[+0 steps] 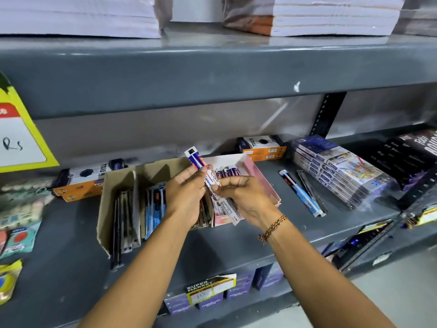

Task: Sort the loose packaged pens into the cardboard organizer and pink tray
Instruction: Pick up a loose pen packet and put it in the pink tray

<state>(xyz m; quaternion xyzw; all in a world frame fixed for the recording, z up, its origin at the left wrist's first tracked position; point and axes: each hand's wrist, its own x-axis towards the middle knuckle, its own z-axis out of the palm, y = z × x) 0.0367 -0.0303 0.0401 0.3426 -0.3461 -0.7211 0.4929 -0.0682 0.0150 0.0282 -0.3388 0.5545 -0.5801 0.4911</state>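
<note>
Both hands are held over the middle of a grey metal shelf [295,223]. A packaged pen [197,162] in a blue and white wrapper is gripped by the left hand [186,195], and its top end is pointed up and away. The lower part of the same packet is pinched by the fingers of the right hand [241,195]; a braided bracelet [272,229] is worn on that wrist. Directly under the hands the cardboard organizer [113,204] is placed, with packets standing in its compartments, and the pink tray [264,181] is set against its right side. Two loose pens [303,192] are lying on the shelf, right of the tray. Stacked paper [331,17] is kept on the shelf above.
</note>
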